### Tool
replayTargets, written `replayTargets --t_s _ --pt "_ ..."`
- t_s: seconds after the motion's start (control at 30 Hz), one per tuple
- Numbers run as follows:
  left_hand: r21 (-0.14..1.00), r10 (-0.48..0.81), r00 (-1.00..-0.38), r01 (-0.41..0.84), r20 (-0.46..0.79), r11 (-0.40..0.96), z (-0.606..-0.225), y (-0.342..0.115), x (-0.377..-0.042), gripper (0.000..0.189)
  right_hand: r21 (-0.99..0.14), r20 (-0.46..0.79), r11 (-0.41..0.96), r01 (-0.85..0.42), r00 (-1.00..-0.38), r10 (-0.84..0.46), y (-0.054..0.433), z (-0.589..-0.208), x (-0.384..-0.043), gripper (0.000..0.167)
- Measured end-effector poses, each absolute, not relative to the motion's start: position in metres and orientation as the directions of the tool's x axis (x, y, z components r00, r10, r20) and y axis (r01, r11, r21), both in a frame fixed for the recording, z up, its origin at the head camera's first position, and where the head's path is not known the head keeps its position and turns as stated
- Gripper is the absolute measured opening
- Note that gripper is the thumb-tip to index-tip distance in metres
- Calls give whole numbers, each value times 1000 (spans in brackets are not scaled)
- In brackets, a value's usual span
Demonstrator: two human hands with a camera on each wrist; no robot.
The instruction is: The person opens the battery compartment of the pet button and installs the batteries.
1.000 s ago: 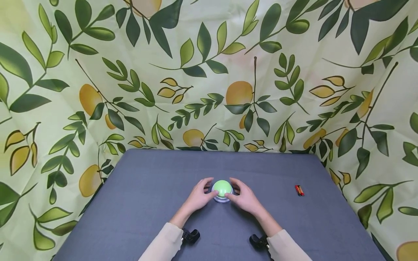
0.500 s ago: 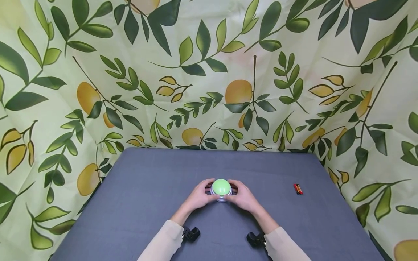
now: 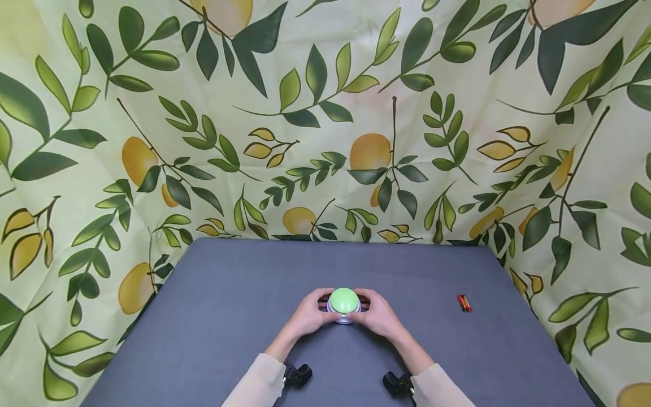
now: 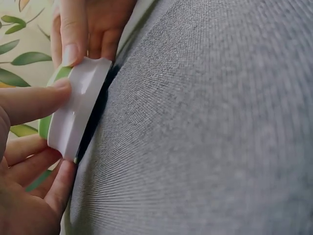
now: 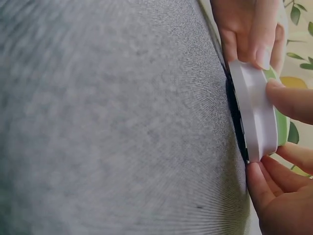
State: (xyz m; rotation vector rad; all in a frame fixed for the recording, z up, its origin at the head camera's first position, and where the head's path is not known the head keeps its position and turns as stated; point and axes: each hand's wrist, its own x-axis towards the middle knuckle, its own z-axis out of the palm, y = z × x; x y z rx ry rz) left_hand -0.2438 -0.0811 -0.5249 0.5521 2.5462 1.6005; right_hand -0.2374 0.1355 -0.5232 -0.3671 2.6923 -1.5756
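Note:
A round push button (image 3: 344,301) with a green dome and a white base is between both hands near the middle of the table. My left hand (image 3: 308,312) grips its left side, and my right hand (image 3: 380,315) grips the right. In the left wrist view the thumb rests on the side of the white base (image 4: 80,107), with the other fingers curled behind and under its edge. The right wrist view has that thumb near where the green dome meets the base (image 5: 257,110), fingertips at the lower rim. A dark strip shows beneath the base.
Red and black batteries (image 3: 464,303) lie on the grey cloth-covered table (image 3: 244,282), to the right of the hands. A fabric backdrop (image 3: 325,135) printed with leaves and fruit stands behind and along the sides. Black wrist cameras (image 3: 297,375) hang under the sleeves.
Both hands have closed in on the push button, and the thumbs have slid from beside the dome down to the base's near side. The head view has shifted slightly.

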Motion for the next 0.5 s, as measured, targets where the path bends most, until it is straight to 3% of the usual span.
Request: replayTargets --t_s 0.5 --pt "944 383 -917 221 115 245 -518 -89 -239 56 -909 138 368 -196 -974 -177 134 -512 -228 57"
